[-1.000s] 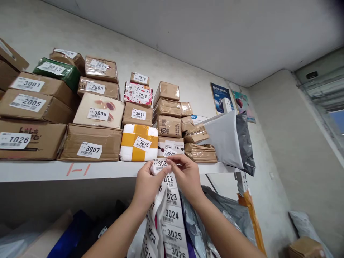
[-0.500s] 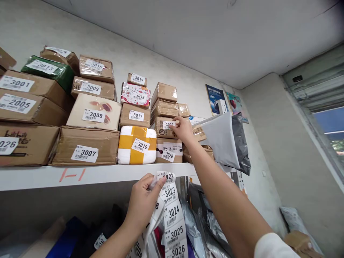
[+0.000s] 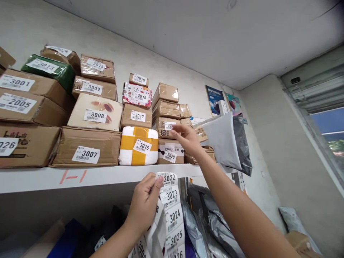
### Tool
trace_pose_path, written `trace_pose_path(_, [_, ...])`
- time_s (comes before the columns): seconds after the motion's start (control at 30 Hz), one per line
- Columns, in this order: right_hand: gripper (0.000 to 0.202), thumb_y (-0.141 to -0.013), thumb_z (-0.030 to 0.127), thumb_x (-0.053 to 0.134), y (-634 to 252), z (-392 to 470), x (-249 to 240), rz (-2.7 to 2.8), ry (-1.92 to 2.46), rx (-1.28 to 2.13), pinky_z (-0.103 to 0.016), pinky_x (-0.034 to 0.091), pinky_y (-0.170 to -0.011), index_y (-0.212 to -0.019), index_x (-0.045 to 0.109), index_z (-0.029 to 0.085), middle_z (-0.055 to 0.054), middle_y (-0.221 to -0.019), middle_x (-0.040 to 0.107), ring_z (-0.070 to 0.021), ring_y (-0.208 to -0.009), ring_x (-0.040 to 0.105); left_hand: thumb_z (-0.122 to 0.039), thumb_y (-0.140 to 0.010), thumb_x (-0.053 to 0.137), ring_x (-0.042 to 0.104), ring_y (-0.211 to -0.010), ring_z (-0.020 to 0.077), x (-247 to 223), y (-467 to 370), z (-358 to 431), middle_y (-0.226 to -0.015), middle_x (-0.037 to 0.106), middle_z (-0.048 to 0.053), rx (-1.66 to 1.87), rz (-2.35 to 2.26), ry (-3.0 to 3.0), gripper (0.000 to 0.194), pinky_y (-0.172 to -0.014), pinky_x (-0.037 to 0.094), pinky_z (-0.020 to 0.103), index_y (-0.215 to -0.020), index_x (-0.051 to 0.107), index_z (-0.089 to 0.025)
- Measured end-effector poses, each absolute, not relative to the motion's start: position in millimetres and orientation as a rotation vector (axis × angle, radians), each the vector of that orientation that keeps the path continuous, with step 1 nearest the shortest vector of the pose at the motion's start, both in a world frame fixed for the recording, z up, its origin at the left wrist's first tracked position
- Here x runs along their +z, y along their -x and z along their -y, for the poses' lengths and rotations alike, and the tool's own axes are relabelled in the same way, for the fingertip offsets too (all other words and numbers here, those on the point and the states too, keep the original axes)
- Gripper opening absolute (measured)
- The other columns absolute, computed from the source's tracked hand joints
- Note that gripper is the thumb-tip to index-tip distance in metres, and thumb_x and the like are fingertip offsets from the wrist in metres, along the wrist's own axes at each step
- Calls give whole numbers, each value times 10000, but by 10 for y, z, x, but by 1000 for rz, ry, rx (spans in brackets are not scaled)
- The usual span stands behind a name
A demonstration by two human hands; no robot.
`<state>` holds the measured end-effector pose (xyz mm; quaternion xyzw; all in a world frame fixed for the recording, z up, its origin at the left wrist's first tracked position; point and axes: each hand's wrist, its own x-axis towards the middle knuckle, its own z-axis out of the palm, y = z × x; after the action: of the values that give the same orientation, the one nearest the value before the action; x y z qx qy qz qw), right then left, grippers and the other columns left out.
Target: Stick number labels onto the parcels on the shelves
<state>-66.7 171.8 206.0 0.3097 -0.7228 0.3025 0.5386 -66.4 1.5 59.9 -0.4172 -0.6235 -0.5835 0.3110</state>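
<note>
Centrally, low in the frame, the left hand (image 3: 143, 202) pinches the top of a strip of numbered labels (image 3: 172, 211), thumb and fingers closed on it just under the front edge of the white shelf (image 3: 107, 175). The strip hangs down from the grip toward the bottom edge; labels reading 3022, 3023, 3024 and 3025 are legible in descending order.

Above and slightly right of centre, the right hand (image 3: 188, 138) is raised before the stacked parcels, fingers loosely spread and holding nothing. Its fingertips sit just below a small brown taped parcel (image 3: 165, 128) that carries a white label (image 3: 168, 125), partly covered by the fingers; whether they touch the parcel cannot be told. Directly beneath lies the parcel labelled 3020 (image 3: 170, 152), resting on the shelf.

Left of that parcel stands the yellow-and-white parcel 3016 (image 3: 138, 145), then the brown carton 3007 (image 3: 86, 147), with carton 3008 (image 3: 95, 113) on top of it. Further cartons numbered 3001, 3005, 3009, 3013 and 3015 fill the upper left of the frame.

Right of the raised hand a grey mailing bag (image 3: 223, 139) leans off the shelf end. Red marks (image 3: 72, 176) are drawn on the shelf edge at lower left. Two posters (image 3: 215, 98) hang on the wall at upper right of centre
</note>
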Motion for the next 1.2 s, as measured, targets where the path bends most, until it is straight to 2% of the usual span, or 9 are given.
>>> trace_pose_path(0.1, [316, -764, 428, 620, 397, -1614, 1674, 2119, -1107, 994, -290, 494, -604, -1000, 644, 219, -60, -964, 672, -172, -807, 617, -481, -896, 419, 405, -658, 131, 628, 730, 29, -689, 411, -22, -1629, 1535, 1039, 395, -624, 346, 246, -623, 415, -196])
trace_pose_path(0.23, [201, -687, 329, 716, 316, -1550, 1334, 2041, -1004, 1118, -304, 468, -676, -822, 671, 187, -29, -818, 671, -135, -720, 580, -480, -803, 575, 488, -705, 148, 699, 725, -36, -716, 538, -8, -1858, 1508, 1037, 304, -646, 392, 240, -742, 564, -183])
trace_pose_path(0.33, [302, -557, 359, 809, 354, -1560, 1295, 1976, -910, 1406, -303, 464, -679, -755, 664, 184, -8, -756, 663, -129, -695, 584, -465, -745, 645, 521, -706, 153, 759, 688, -123, -712, 595, -6, -2016, 1495, 1043, 299, -648, 418, 241, -786, 601, -172])
trace_pose_path(0.6, [412, -406, 387, 876, 292, -1514, 1301, 1891, -765, 1775, -249, 433, -625, -695, 675, 173, 14, -662, 662, -88, -624, 564, -482, -812, 547, 354, -572, 98, 827, 656, -208, -575, 385, -69, -1723, 1449, 950, 378, -530, 323, 199, -622, 392, -196])
trace_pose_path(0.7, [379, -461, 389, 855, 298, -1564, 1300, 1909, -767, 1770, -232, 384, -561, -717, 677, 175, 25, -627, 638, -69, -564, 520, -480, -759, 619, 445, -603, 109, 829, 656, -191, -625, 509, -49, -1859, 1480, 1022, 325, -565, 379, 212, -687, 504, -185])
trace_pose_path(0.8, [210, -601, 335, 784, 324, -1595, 1301, 1848, -790, 1438, -257, 404, -563, -698, 677, 183, 7, -646, 640, -94, -577, 533, -437, -667, 712, 558, -675, 160, 859, 672, -162, -747, 660, 32, -1981, 1621, 1094, 324, -618, 437, 256, -799, 641, -150])
trace_pose_path(0.9, [27, -728, 219, 676, 325, -1522, 1326, 1686, -817, 955, -290, 444, -608, -706, 681, 203, -15, -709, 648, -130, -655, 571, -425, -646, 720, 559, -665, 160, 911, 680, -141, -727, 668, 38, -1933, 1672, 1084, 306, -615, 429, 254, -758, 665, -145])
trace_pose_path(1.0, [93, -774, 160, 623, 311, -1398, 1497, 1522, -866, 617, -295, 461, -641, -731, 682, 218, -16, -744, 644, -134, -695, 572, -440, -630, 725, 557, -675, 162, 945, 655, -125, -720, 668, 26, -1867, 1631, 1020, 307, -622, 437, 251, -722, 644, -159])
trace_pose_path(1.2, [72, -789, 239, 601, 583, -1431, 2545, 1257, -617, 793, -302, 461, -643, -797, 650, 187, -10, -700, 634, -134, -649, 559, -474, -689, 681, 602, -730, 192, 843, 578, -77, -766, 707, 50, -1820, 1758, 1039, 303, -657, 468, 270, -741, 677, -175])
